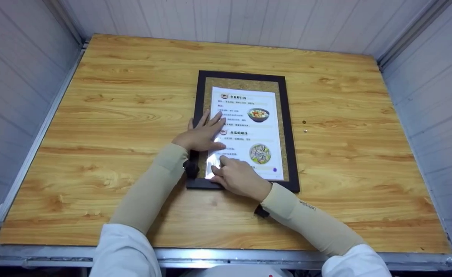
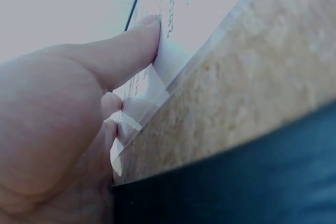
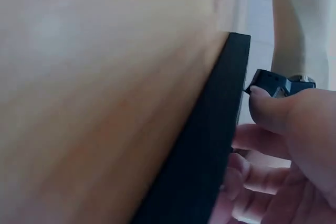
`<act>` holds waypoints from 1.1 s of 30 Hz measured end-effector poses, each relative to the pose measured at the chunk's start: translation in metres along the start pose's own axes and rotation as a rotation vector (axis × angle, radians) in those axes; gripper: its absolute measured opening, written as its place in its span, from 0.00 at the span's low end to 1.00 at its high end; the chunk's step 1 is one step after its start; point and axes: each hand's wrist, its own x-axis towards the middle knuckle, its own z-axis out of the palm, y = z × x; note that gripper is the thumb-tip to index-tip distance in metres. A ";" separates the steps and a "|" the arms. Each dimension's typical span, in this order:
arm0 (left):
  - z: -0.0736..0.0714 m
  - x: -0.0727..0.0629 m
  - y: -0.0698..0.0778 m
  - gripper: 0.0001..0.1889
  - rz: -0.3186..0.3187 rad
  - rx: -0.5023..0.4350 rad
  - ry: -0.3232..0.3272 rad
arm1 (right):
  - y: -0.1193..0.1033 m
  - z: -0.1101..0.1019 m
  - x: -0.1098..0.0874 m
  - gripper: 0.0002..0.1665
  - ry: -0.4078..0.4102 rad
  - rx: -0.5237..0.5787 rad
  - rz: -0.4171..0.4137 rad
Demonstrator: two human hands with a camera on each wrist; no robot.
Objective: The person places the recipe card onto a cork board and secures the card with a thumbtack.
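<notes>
A laminated recipe sheet (image 1: 245, 127) with printed text and two pictures of bowls lies on a cork board (image 1: 284, 146) with a black frame (image 1: 293, 154). My left hand (image 1: 202, 134) rests spread on the sheet's left side, its wrist crossing the frame. The thumb (image 2: 139, 43) lies on the sheet close to its edge in the left wrist view. My right hand (image 1: 239, 175) rests at the sheet's lower left corner, fingers loosely bent and fingertips at the surface. Whatever lies under those fingertips is hidden. A purple dot (image 1: 275, 169) shows at the sheet's lower right corner.
The board lies on a wood-grain table (image 1: 125, 115). Right of the frame are a small dark ring (image 1: 304, 122) and a tiny shiny piece (image 1: 305, 130). Pale panel walls (image 1: 226, 19) border the table at the back and sides. A metal rail (image 1: 210, 254) runs along the front edge.
</notes>
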 end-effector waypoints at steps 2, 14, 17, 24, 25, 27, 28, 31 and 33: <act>0.000 0.000 0.001 0.47 -0.001 0.007 0.001 | 0.002 -0.002 -0.001 0.20 -0.043 0.036 0.019; -0.001 0.000 0.001 0.47 0.009 0.025 0.009 | 0.009 0.005 -0.010 0.32 -0.064 0.068 0.012; 0.000 0.001 0.000 0.47 0.009 0.018 0.009 | 0.011 0.005 -0.012 0.30 -0.059 0.102 0.011; 0.001 0.002 0.000 0.47 0.005 0.005 0.005 | 0.045 -0.017 -0.026 0.28 -0.071 0.532 0.187; 0.001 0.002 0.000 0.48 0.005 0.003 0.003 | 0.053 -0.022 -0.029 0.28 -0.051 0.573 0.227; 0.001 0.002 0.000 0.48 0.006 -0.002 -0.005 | 0.068 -0.029 -0.038 0.28 0.000 0.615 0.292; 0.001 0.002 0.000 0.48 0.006 -0.004 -0.008 | 0.076 -0.032 -0.043 0.27 0.025 0.626 0.322; 0.001 0.002 0.000 0.48 0.008 -0.007 -0.014 | 0.096 -0.042 -0.056 0.25 0.089 0.619 0.418; 0.000 0.003 -0.001 0.48 0.010 -0.011 -0.014 | 0.108 -0.050 -0.064 0.24 0.129 0.597 0.477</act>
